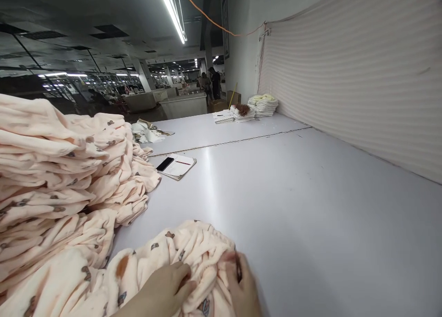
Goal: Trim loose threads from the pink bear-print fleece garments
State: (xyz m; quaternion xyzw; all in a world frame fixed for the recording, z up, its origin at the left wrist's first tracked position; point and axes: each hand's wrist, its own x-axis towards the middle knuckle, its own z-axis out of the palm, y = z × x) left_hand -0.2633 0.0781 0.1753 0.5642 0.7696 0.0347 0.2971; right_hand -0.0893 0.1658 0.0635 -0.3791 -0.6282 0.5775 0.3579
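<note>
A bunched peach fleece fabric with small brown and blue-grey printed figures lies across the near edge of the table. My left hand rests on it from the left, fingers bent and closed into its folds. At the fabric's right end, my right hand has its thumb and fingers closed round a gathered edge; some fingertips are hidden or blurred. To the left rises a tall heap of the same fleece, in loose layers, and the piece under my hands runs down towards it.
On the pale table, a notepad carries a black phone and a pen. White scraps lie behind the heap. Stacked cloth pieces stand at the far end. A striped sheet hangs along the right. Two people stand in the background.
</note>
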